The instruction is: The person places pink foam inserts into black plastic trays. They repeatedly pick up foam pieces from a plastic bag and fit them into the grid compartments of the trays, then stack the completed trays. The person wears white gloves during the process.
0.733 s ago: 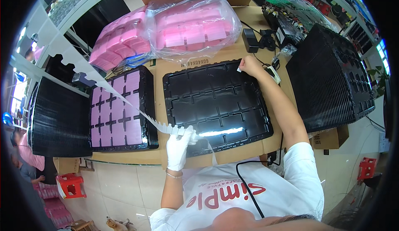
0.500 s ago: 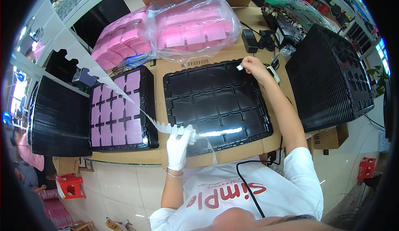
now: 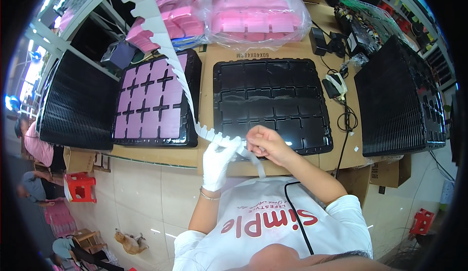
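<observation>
Left hand holding a white toothed strip [image 3: 158, 22], right hand just beside it, low centre of the frame.
At the left of the frame stands a stack of black trays [image 3: 78, 100], then a black tray with lilac inserts [image 3: 141, 120]. The strip runs from the upper left down to the gloved left hand [image 3: 215, 166], which pinches it in lower centre, a loose end hanging to its right. Mid-frame, a black compartmented tray [image 3: 273, 93] lies on the cardboard-covered worktop [image 3: 206, 90]. The bare right hand [image 3: 268, 145] overlaps its near edge, fingers curled narrow by the strip; whether they grip it, I cannot tell. At right, another black stack [image 3: 390, 100] leans outward.
</observation>
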{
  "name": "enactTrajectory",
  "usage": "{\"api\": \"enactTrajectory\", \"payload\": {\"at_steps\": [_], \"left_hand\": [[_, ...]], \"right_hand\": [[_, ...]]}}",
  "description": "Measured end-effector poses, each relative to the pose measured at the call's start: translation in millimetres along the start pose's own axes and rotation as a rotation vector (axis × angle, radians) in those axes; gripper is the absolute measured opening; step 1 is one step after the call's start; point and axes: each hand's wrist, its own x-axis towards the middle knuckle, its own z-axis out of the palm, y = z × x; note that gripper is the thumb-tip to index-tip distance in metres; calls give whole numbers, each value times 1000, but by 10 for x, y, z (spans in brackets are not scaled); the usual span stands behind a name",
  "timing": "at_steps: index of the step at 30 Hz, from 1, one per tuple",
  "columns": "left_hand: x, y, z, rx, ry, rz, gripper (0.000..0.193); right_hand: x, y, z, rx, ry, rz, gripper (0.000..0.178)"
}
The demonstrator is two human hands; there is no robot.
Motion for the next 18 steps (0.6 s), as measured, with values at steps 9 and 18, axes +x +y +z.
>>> {"api": "enactTrajectory", "payload": {"at_steps": [9, 18], "left_hand": [[-158, -42, -212, -67, 26, -37, 23], [-115, -90, -536, 97, 198, 2, 19]], "right_hand": [[-36, 272, 174, -1106, 94, -697, 8], [303, 27, 199, -1218, -72, -396, 10]]}}
